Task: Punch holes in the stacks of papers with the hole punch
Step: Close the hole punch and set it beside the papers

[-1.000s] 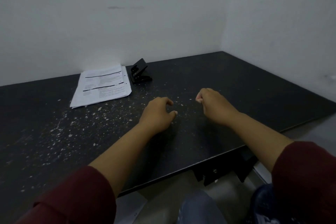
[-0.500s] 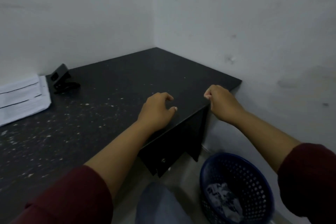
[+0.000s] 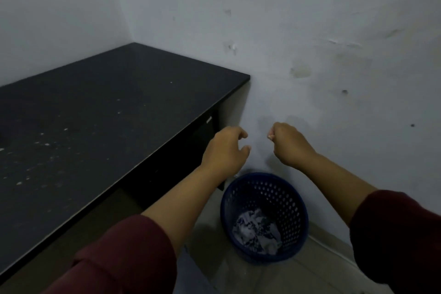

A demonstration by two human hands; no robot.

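Observation:
The stack of papers and the hole punch are out of view. My left hand (image 3: 224, 148) hangs just past the right front corner of the black table (image 3: 95, 114), fingers curled like a claw with the thumb apart, nothing visible in it. Beside it, a short gap away, my right hand (image 3: 290, 144) is a closed fist in front of the wall, with nothing showing inside it. Both hands hover above the blue perforated waste basket (image 3: 303, 210) on the floor.
White paper specks dot the left part of the table top. The basket holds crumpled paper (image 3: 256, 229) and stands against the white wall (image 3: 334, 55), right of the table's side panel. Tiled floor shows below.
The view has swung right: papers and punch left the frame, the basket came fully into view. Both hands moved off the table top to the air above the basket, keeping their shapes.

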